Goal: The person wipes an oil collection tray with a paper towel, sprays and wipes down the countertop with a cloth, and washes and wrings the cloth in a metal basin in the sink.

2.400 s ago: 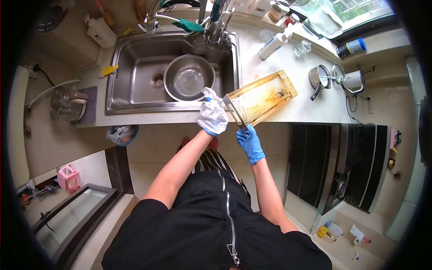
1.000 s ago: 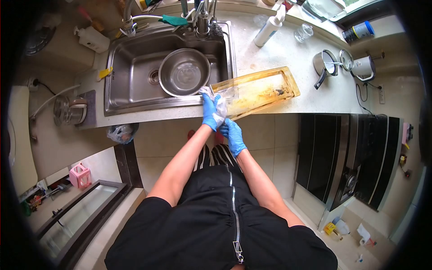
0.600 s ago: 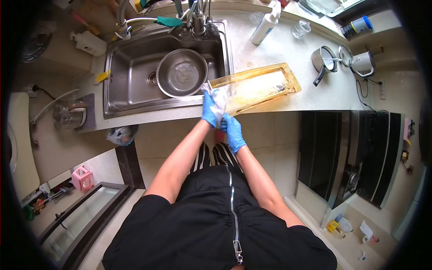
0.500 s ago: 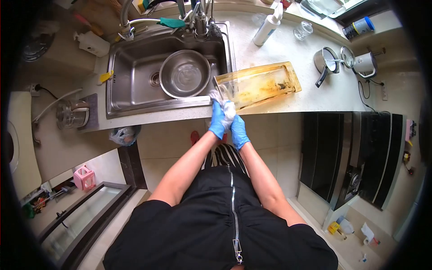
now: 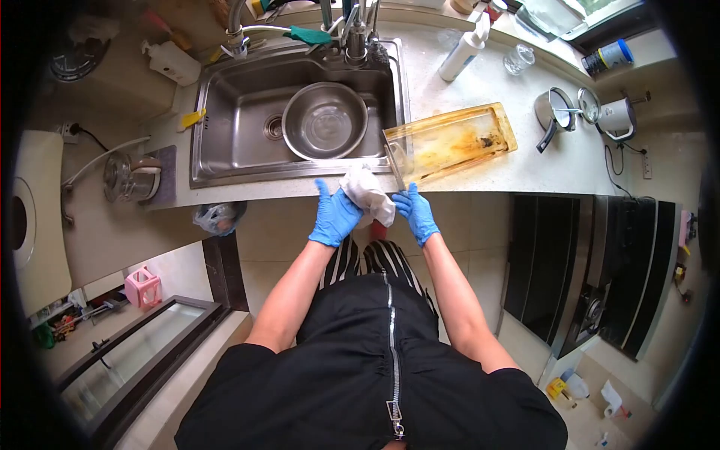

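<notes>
The person's gloved left hand [image 5: 334, 217] is spread open, thumb out, a crumpled white cloth [image 5: 367, 193] against its fingers. The right hand [image 5: 420, 214] curls at the stained tray's [image 5: 450, 148] near corner; I can't tell whether it grips. The tray lies on the counter [image 5: 536, 171] beside the sink [image 5: 238, 105], which holds a metal bowl [image 5: 325, 124].

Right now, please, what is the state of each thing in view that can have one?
Tray: stained yellow-brown, lying on the counter.
Cloth: crumpled, against the left grip.
Left grip: gloved, thumb spread, fingers partly hidden.
Right grip: gloved, fingers bent at the tray's end; hold unclear.
Bowl: upright inside the sink.
Drain: not covered by the bowl.
Saucepan: uncovered.
Pump bottle: standing upright.
Plastic bag: bulging.
</notes>
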`<state>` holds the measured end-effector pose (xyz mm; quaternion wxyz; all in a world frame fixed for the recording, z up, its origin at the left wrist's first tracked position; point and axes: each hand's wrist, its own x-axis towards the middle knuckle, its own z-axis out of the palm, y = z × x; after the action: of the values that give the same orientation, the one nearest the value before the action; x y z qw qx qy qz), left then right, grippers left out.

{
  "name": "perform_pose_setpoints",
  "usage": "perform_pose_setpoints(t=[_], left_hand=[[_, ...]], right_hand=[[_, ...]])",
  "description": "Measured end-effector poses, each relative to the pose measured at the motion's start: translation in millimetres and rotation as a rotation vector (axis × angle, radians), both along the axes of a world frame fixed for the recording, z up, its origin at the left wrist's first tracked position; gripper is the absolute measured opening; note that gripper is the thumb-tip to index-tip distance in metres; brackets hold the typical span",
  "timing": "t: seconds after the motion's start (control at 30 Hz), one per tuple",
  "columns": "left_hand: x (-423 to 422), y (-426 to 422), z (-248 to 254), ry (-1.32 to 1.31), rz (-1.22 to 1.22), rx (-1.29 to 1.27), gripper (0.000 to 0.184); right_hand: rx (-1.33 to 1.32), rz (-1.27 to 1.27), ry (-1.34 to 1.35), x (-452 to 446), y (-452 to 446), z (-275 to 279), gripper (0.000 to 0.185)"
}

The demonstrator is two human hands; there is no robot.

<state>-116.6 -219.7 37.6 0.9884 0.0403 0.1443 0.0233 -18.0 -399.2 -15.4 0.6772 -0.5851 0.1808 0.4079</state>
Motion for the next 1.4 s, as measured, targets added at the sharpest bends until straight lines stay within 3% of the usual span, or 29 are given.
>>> perform_pose_setpoints(t=[0.03, 0.07, 0.1, 0.17, 0.23, 0.33, 0.37, 0.43, 0.5, 0.57, 0.63, 0.7, 0.77, 0.8, 0.9, 1.03, 1.1, 1.13, 1.17, 1.2, 1.23, 1.27, 1.3, 1.37, 1.4], left_hand=[[1, -1, 3, 0.05, 0.004, 0.044, 0.066], [1, -6, -4, 0.185, 0.065, 0.116, 0.051], [-2, -7, -13, 0.183, 0.06, 0.116, 0.051], [-6, -14, -35, 0.267, 0.108, 0.393, 0.038], [-6, -19, -58, 0.373, 0.152, 0.307, 0.035], [-8, -17, -27, 0.396, 0.028, 0.356, 0.036], [-10, -13, -38, 0.39, 0.008, 0.357, 0.036], [-11, -1, -71, -0.071, -0.193, 0.092, 0.035], [-10, -21, -26, 0.38, -0.336, 0.353, 0.029], [-6, -32, -10, 0.378, -0.465, 0.532, 0.026], [-2, -16, -24, 0.469, -0.65, 1.011, 0.031], [12, -5, -18, 0.499, -0.486, 0.926, 0.033], [34, 5, -27, 0.453, -0.398, 1.057, 0.045], [47, 9, -36, 0.434, -0.371, 1.053, 0.058], [92, 17, -36, 0.465, -0.437, 1.09, 0.074], [131, 21, -31, 0.519, -0.568, 1.14, 0.072], [143, 28, -44, 0.455, -0.682, 1.017, 0.084], [147, 25, -43, 0.494, -0.703, 1.042, 0.068], [148, 24, -53, 0.507, -0.709, 1.04, 0.068], [149, 24, -68, 0.455, -0.621, 1.053, 0.058], [149, 22, -76, 0.4, -0.532, 1.066, 0.048], [149, 13, -65, 0.445, -0.417, 1.074, 0.038], [149, 13, -70, 0.445, -0.418, 1.074, 0.038], [149, 15, -83, 0.423, -0.39, 1.074, 0.04], [148, 16, -82, 0.421, -0.392, 1.075, 0.04]], right_hand=[[0.018, -0.009, 0.053, -6, -2, 7, 0.056], [0.021, 0.075, 0.108, -12, -10, 1, 0.068], [0.022, 0.069, 0.106, -26, -4, 23, 0.068], [0.052, 0.196, -0.101, -57, 14, 61, 0.073], [0.149, 0.288, -0.554, -71, 27, 49, 0.076], [0.234, 0.124, -0.29, -81, 44, 52, 0.057], [0.23, 0.116, -0.244, -82, 43, 55, 0.052], [0.234, -0.006, -0.299, -90, 41, 43, 0.046], [0.232, -0.135, -0.364, -89, 31, 39, 0.041], [0.641, -0.486, -0.135, -83, 17, 43, 0.035], [0.503, -0.585, -0.131, -73, -11, 42, 0.031], [0.426, -0.545, -0.15, -52, -50, 49, 0.029], [0.318, -0.689, -0.173, -30, -81, 50, 0.028], [0.317, -0.627, -0.23, -19, -103, 45, 0.024], [0.252, -0.703, -0.352, 25, -140, 36, 0.017], [-0.352, -0.476, -0.646, 71, -127, 43, 0.019], [-0.508, -0.414, -0.706, 82, -101, 39, 0.023], [-0.614, -0.316, -0.845, 83, -88, 37, 0.022], [-0.717, -0.215, -0.985, 82, -71, 42, 0.021], [-0.493, -0.264, -0.726, 73, -42, 71, 0.018], [-0.376, -0.317, -0.651, 64, -33, 28, 0.02], [-0.645, -0.154, -0.981, 49, -21, 14, 0.024], [-0.751, -0.077, -1.072, 29, -6, 24, 0.026], [-0.543, -0.039, -0.986, -9, 9, 28, 0.025], [-0.498, -0.139, -0.757, -26, 9, 26, 0.023]])
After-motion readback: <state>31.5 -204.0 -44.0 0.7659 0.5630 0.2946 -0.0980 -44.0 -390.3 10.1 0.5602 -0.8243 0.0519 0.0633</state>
